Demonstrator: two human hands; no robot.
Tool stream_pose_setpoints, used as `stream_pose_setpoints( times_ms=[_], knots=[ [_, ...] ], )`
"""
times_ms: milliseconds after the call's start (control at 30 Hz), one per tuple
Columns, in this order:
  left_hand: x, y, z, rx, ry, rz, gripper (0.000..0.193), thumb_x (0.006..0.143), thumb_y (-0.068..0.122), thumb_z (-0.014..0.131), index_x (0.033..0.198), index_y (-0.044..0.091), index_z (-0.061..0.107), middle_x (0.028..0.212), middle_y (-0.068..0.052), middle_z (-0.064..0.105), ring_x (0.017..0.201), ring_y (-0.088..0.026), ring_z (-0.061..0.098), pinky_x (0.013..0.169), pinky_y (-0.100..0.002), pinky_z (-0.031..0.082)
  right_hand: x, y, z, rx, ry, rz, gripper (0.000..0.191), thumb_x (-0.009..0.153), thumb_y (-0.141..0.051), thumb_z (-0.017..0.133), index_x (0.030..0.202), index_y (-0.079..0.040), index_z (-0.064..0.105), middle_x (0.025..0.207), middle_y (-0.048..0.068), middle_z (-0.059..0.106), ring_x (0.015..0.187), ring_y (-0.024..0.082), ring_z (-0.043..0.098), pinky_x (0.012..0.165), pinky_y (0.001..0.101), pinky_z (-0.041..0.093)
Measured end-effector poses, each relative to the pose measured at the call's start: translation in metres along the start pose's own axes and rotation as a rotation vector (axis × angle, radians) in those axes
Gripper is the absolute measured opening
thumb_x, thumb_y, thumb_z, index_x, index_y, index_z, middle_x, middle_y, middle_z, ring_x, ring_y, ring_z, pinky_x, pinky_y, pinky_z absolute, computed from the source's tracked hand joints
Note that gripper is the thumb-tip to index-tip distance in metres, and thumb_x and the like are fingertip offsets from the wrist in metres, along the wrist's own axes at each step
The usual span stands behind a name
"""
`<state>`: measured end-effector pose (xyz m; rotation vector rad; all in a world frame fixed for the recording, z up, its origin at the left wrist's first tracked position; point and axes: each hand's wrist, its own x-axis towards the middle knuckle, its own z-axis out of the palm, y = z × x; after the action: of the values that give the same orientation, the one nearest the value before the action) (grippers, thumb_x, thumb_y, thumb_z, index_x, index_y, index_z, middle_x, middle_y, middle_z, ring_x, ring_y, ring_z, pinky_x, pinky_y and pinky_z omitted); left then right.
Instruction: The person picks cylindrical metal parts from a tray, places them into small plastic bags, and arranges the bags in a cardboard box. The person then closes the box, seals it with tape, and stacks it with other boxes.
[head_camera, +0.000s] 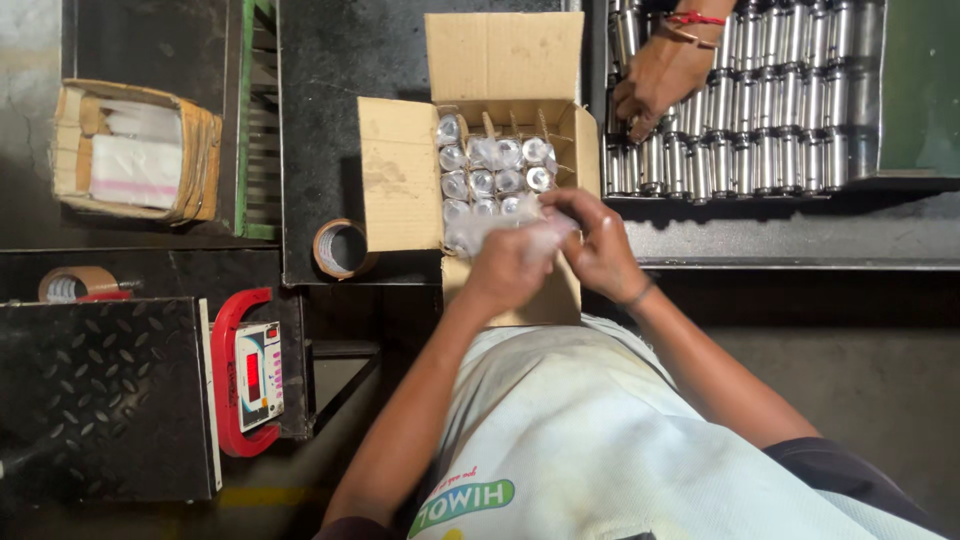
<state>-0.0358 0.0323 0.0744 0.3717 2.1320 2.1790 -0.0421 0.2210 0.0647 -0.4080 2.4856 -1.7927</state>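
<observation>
We held a clear plastic bag (500, 232) over the near edge of the open cardboard box (400, 175), our left hand (512, 268) and right hand (598, 245) both pinching it. The step looked like bagging a part for the box, whose cells already held wrapped metal cylinders (495, 168). Next would call for a steady lowering into a free cell. A co-worker's hand (655, 80) touched the rows of bare cylinders (760, 130) at the tabletop's far right corner; tape roll (340, 248) lay left.

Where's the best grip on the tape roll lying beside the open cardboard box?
The tape roll lies flat, its hole facing up, with the box close on one side. Come from above: one finger inside the hole, thumb on the outer wall on the side away from the box.
</observation>
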Motion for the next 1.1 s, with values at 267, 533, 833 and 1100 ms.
stream_pose_setpoints(
  times_ms=[267,533,833,1100],
  knots=[
    [-0.032,-0.04,-0.071,-0.984,0.339,-0.486,0.028,0.104,0.027,0.062,0.09,0.004,0.054,0.07,-0.011,0.059,0.05,-0.013,0.047,0.047,-0.027,0.04,0.019,-0.036,0.01,0.015,-0.039,0.176,0.045,0.095,-0.021,0.071,0.132,-0.003,0.053,0.123,0.015,0.065,0.115,0.019,0.064,0.098,0.0322,0.054],
    [-0.055,-0.052,-0.065,-0.738,0.332,-0.518,0.022,0.097,0.018,0.069,0.111,0.002,0.063,0.08,-0.009,0.062,0.064,-0.014,0.059,0.057,-0.029,0.049,0.168,0.046,0.049,-0.405,-0.126,0.151,0.075,0.077,-0.01,0.085,0.141,-0.01,0.046,0.116,0.018,0.069,0.105,0.028,0.067,0.093,0.0413,0.056],
    [-0.039,-0.069,-0.044,-0.925,0.444,-0.455,0.032,0.093,0.009,0.065,0.123,-0.002,0.066,0.119,-0.018,0.075,0.106,-0.022,0.077,0.092,-0.03,0.062,0.023,0.001,0.067,-0.371,-0.134,-0.25,0.028,0.085,-0.023,0.079,0.106,-0.005,0.072,0.09,0.013,0.071,0.073,0.02,0.069,0.065,0.0316,0.056],
    [-0.002,-0.071,-0.039,-0.151,0.126,-0.437,0.028,0.099,0.021,0.075,0.108,-0.002,0.063,0.083,-0.008,0.054,0.066,-0.024,0.051,0.057,-0.039,0.041,0.031,-0.006,-0.019,-0.605,-0.255,0.164,0.026,0.092,-0.029,0.08,0.103,-0.006,0.072,0.09,0.012,0.066,0.077,0.021,0.061,0.069,0.0367,0.05]
  ],
)
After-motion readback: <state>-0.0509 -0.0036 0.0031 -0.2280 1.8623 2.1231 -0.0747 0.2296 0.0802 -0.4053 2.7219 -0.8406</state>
